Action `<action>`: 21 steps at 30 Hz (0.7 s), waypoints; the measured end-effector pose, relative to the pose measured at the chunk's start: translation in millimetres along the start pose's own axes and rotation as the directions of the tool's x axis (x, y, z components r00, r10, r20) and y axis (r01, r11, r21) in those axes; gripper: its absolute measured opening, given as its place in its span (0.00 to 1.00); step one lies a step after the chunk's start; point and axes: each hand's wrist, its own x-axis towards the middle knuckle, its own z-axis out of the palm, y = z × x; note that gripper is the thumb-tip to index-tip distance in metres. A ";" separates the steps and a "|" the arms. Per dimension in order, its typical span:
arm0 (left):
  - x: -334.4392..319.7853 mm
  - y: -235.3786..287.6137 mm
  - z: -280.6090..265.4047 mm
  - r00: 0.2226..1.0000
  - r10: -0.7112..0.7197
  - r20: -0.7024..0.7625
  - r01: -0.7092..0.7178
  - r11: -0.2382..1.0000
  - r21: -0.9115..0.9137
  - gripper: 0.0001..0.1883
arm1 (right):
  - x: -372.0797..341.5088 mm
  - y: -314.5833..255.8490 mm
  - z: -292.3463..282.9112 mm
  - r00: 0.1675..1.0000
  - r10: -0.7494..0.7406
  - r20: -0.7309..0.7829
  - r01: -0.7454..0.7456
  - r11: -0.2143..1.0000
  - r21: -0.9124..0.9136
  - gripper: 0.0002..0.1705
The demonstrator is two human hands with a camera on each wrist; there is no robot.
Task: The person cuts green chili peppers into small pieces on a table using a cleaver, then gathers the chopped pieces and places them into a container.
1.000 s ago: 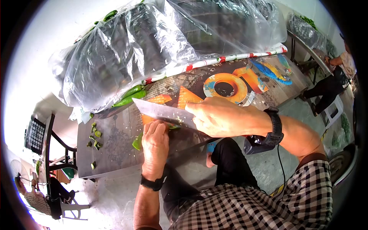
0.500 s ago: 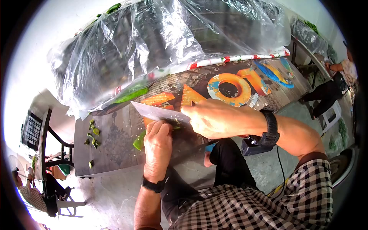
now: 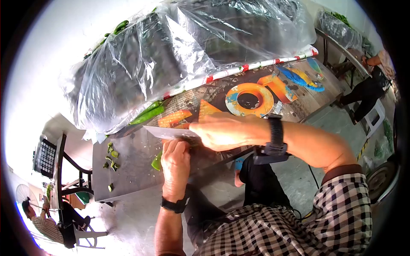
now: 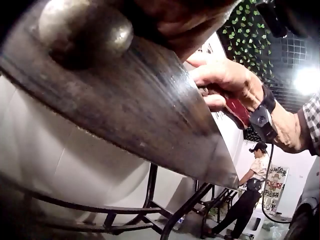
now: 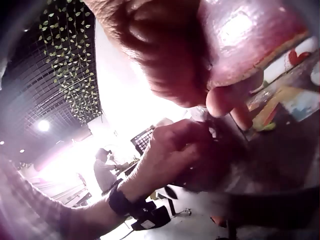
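In the head view my right hand [image 3: 226, 130] grips a broad knife; its grey blade [image 3: 168, 132] points left over my left fingers. The knife's red handle [image 4: 236, 111] shows in the left wrist view. My left hand [image 3: 176, 164] is curled on the table [image 3: 136, 179], holding a green pepper [image 3: 157, 162] whose end shows left of the fingers; the rest is hidden. Small green cut pieces [image 3: 114, 154] lie at the table's left. Whole green peppers [image 3: 149, 113] lie by the plastic sheet.
Clear plastic [image 3: 179, 51] covers a long heap along the table's far side. Another person sits at lower left beside a black crate [image 3: 45, 158]; one more stands at the right near a white stool [image 3: 376, 117]. My legs are below the table's near edge.
The right hand and knife have shifted a little left and lower over the left hand. The left hand keeps its hold; the head view has shifted slightly.
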 end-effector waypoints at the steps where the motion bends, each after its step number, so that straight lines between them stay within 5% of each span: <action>1: 0.6 0.4 0.2 1.000 0.004 -0.003 -0.004 1.000 -0.004 0.08 | -6.2 -1.7 -6.5 0.998 0.032 0.048 -0.030 0.999 -0.024 0.02; 4: -1.2 0.8 1.2 1.000 0.000 -0.018 0.000 1.000 -0.019 0.08 | -29.8 -9.2 -19.1 0.972 0.205 0.113 -0.196 0.977 -0.085 0.03; 8: -4.0 3.0 -7.9 0.999 0.031 -0.014 -0.031 0.999 -0.020 0.09 | -35.3 -4.4 -15.5 0.976 0.215 0.023 -0.215 0.976 -0.028 0.06; 12: -1.3 7.3 -23.5 0.998 -0.031 -0.051 0.039 0.984 0.171 0.12 | -35.8 -9.4 -22.9 0.971 0.235 0.047 -0.234 0.972 -0.036 0.07; 21: -2.5 7.7 -22.7 0.997 -0.031 0.075 0.011 0.968 0.251 0.16 | -37.5 -4.7 -20.6 0.978 0.210 -0.015 -0.210 0.977 -0.020 0.07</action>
